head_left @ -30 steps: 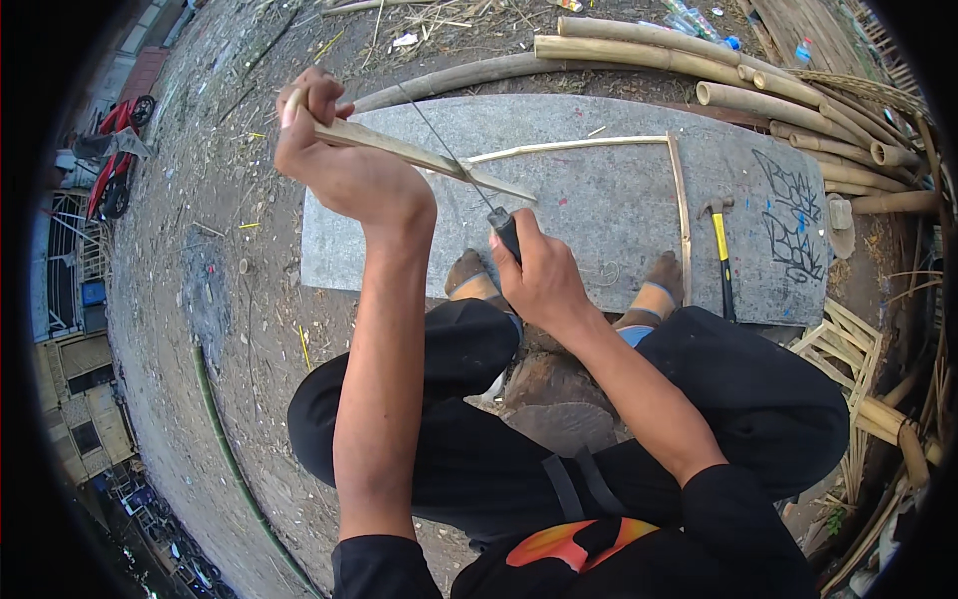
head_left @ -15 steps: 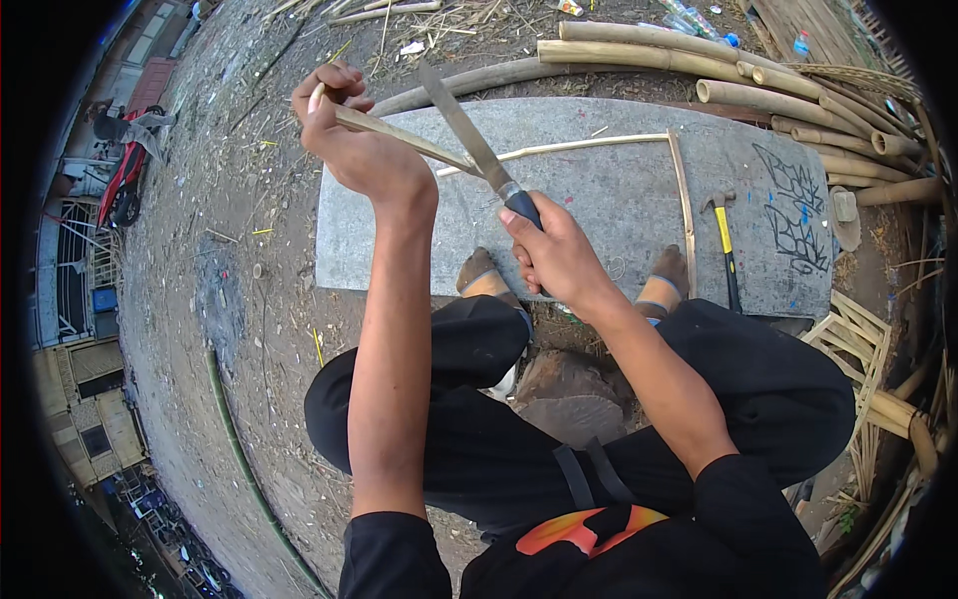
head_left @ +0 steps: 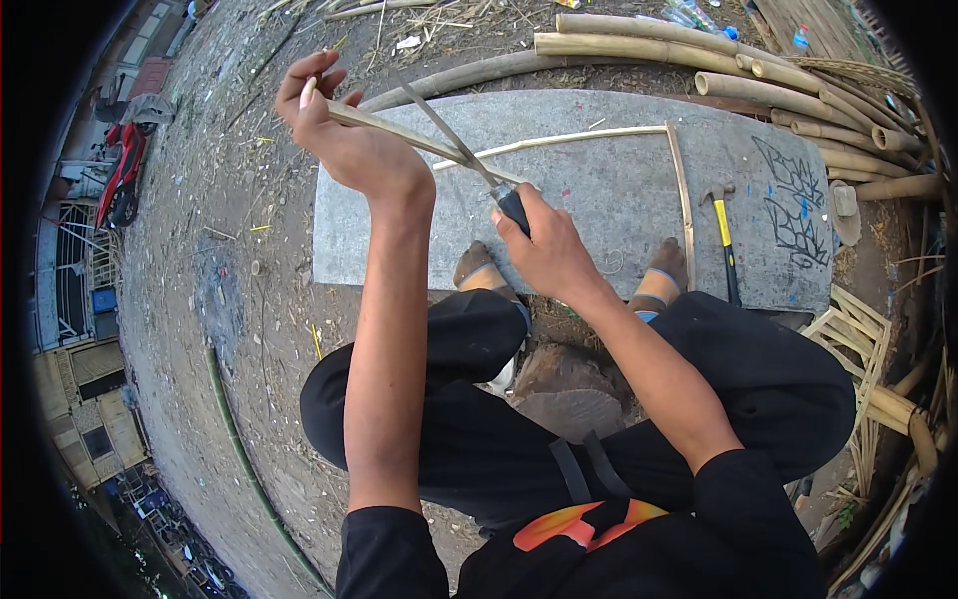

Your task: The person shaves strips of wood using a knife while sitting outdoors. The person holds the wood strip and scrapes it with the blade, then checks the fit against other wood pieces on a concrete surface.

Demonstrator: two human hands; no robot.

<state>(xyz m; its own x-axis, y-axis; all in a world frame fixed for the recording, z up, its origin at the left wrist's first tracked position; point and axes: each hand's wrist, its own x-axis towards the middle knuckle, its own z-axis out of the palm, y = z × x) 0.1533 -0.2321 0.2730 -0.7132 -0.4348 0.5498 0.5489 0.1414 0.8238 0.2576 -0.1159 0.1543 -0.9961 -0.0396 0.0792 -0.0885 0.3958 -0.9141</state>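
Two full grips: left hand [head_left: 344, 135] holding the pale strip [head_left: 399, 133], right hand [head_left: 549, 246] the knife [head_left: 452, 140]; shallow strokes should work best.

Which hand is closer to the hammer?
Right. The right hand is to the left of the hammer; the left hand is even farther left.

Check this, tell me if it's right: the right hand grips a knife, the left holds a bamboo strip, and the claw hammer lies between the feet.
Wrong on the claw hammer: the head view shows it to the right of both feet. The right hand does grip a knife, and the left hand holds a bamboo strip.
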